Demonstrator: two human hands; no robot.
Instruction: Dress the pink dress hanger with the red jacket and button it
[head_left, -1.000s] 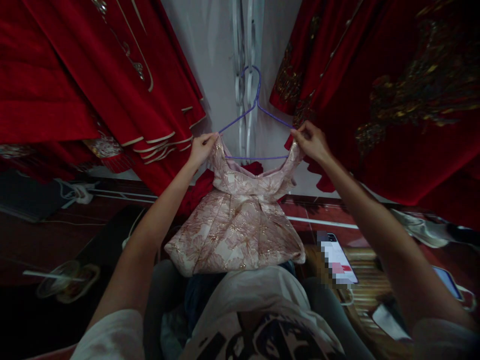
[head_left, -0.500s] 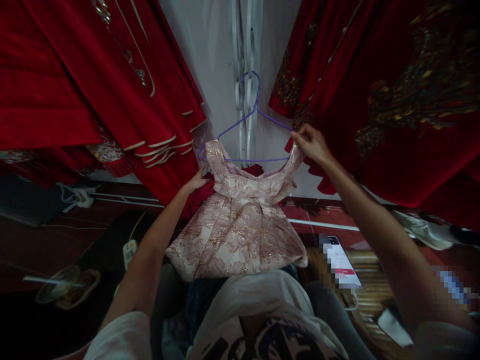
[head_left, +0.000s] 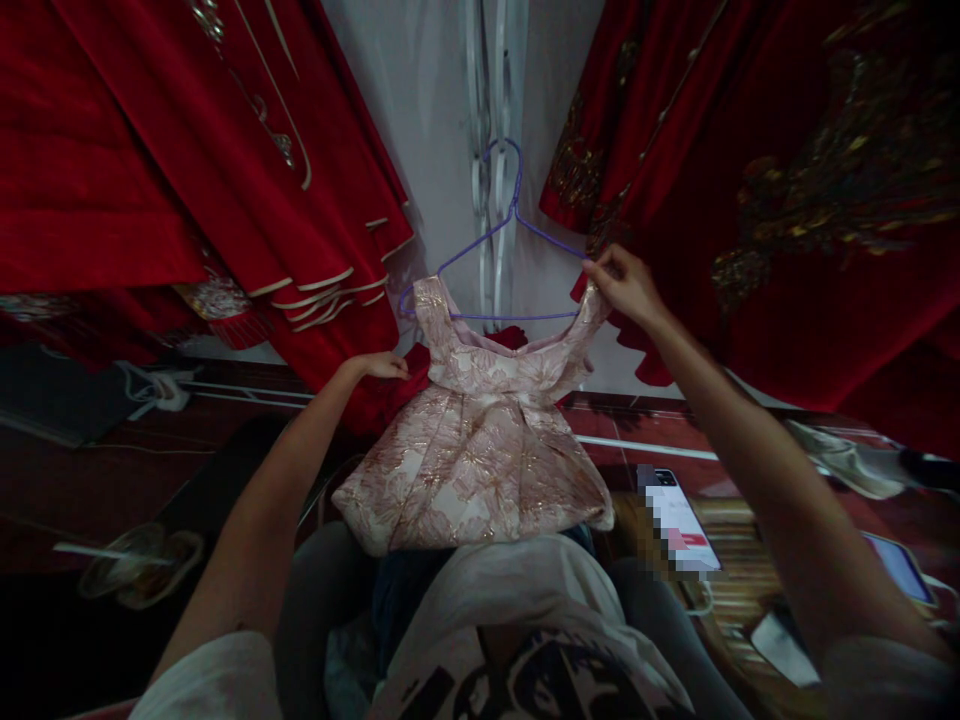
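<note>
A small pink dress [head_left: 480,460] with a gold floral pattern hangs in front of me on a purple wire hanger [head_left: 476,242], its skirt spread towards my lap. My right hand [head_left: 626,285] is closed at the dress's right shoulder strap, pinching it at the end of the hanger. Left of the bodice, my left hand [head_left: 385,366] has its fingers curled together on a piece of red cloth [head_left: 415,372] that shows behind the dress. The left strap rests over the hanger's other arm, with no hand on it.
Red embroidered garments hang on the left [head_left: 300,220] and right [head_left: 697,270]. Metal chains [head_left: 484,90] hold the hanger's hook. At right, a phone [head_left: 686,530] lies on a slatted wooden surface [head_left: 739,560]. A plastic cup with a straw [head_left: 139,565] stands lower left.
My left hand has moved left, away from the dress's left strap, and its fingers have curled in at the red cloth. My right hand stays at the right strap.
</note>
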